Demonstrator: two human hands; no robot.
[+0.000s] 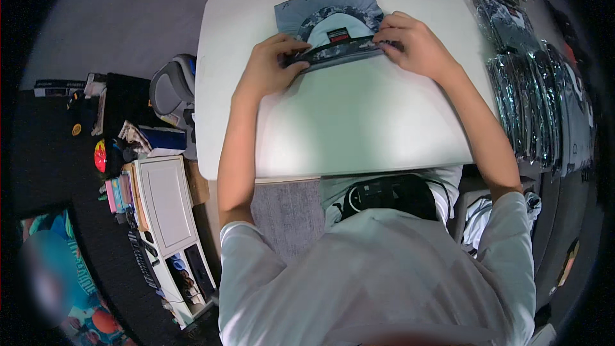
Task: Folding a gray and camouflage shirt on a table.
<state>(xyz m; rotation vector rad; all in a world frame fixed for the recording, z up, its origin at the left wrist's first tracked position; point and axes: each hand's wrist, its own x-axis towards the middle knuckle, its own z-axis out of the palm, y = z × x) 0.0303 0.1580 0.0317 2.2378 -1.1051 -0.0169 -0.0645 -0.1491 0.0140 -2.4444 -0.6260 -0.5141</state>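
A folded grey shirt (pixel 291 18) with a dark camouflage-patterned collar (pixel 309 27) lies on the white table (pixel 307 122). Inside the neck opening shows pale fabric with a small black and red label (pixel 338 36). Dark letters run along the shirt's far edge. At the collar's left end, my left hand (pixel 270 67) pinches the near fold between thumb and fingers. My right hand (pixel 413 45) grips the opposite end of the same fold, its fingers curled over the fabric. Parts of the collar under both hands are hidden.
Several shirts in clear plastic bags (pixel 532 106) are stacked along the right, with more bagged garments (pixel 506 19) behind them. Left of the table stand a grey chair (pixel 173 86) and a white cabinet (pixel 168 202). White cloth (pixel 477 221) lies in a container at the lower right.
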